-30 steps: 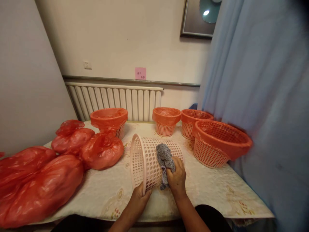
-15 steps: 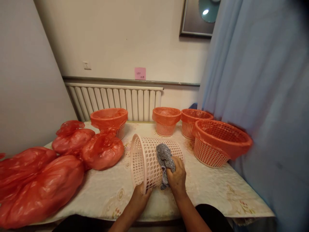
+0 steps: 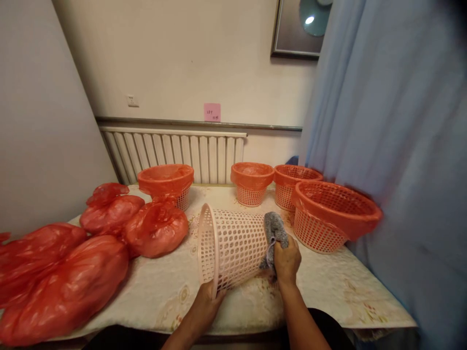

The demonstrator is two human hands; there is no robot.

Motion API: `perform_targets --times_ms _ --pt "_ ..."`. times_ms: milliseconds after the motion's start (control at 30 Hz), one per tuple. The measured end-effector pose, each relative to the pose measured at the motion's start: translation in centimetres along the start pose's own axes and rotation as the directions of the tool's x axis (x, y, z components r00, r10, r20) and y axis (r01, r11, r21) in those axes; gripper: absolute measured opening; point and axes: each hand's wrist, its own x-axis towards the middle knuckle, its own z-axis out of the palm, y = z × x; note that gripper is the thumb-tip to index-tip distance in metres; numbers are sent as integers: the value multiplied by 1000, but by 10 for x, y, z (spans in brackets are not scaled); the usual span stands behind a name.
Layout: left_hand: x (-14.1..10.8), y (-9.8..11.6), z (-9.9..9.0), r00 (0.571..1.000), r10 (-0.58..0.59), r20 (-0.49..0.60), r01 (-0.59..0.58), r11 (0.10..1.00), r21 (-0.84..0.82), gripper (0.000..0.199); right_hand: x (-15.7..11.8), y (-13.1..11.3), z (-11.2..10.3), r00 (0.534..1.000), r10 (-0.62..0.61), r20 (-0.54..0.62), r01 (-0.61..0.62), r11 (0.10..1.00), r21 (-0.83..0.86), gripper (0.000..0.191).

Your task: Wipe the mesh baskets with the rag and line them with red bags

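Note:
A pale pink perforated plastic basket (image 3: 239,243) lies on its side over the table, its mouth turned to the left. My left hand (image 3: 209,299) grips the basket's rim at the lower left, thumb and fingers on either side of it. Bunched in my right hand (image 3: 288,260) is a grey cloth (image 3: 274,236), pressed against the basket near its base end. The cloth covers part of the base, and the fingertips of my right hand are partly hidden by it.
Red-lined baskets stand at the back left (image 3: 166,177), back middle (image 3: 251,182) and right (image 3: 335,209), with another basket (image 3: 296,182) behind. Several full, tied red bags (image 3: 69,287) crowd the left side. A blue curtain (image 3: 394,146) hangs along the table's right edge.
My right hand has slid the grey cloth rightward along the basket's side, from its middle to the base end. My left hand still grips the rim, and the basket has barely shifted.

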Motion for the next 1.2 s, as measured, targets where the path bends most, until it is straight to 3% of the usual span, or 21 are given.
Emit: perform_targets --times_ms 167,333,433,533,633,733,800,1000,1200 --pt "1 -3 -6 1000 -19 -23 19 1000 -15 33 1 13 8 957 287 -35 -282 953 113 30" --pt "9 0 -12 999 -27 -40 25 999 -45 31 -14 8 16 957 289 -19 -283 948 147 32" --pt "16 4 -16 999 -29 -30 27 996 -85 33 -35 -5 21 988 154 -31 -146 972 184 31" --pt "22 9 -19 999 -34 -10 32 988 -149 34 -65 -24 24 993 -118 -26 121 966 228 31" --pt "24 13 -20 1000 -3 -13 0 983 -182 34 -95 -46 20 903 -427 40 395 865 311 39" --pt "22 15 -19 999 15 -29 -18 991 -135 28 -113 -63 14 802 -594 57 535 759 372 39" --pt "19 16 -17 1000 3 -30 -6 995 -99 27 -117 -70 11 780 -625 40 567 732 378 35" --pt "10 10 -5 1000 20 -21 -22 997 -75 24 -103 -80 8 777 -629 -28 606 735 305 36" --pt "-3 -13 5 993 118 8 -119 992 31 30 -88 -87 1 803 -595 -34 578 762 293 41"
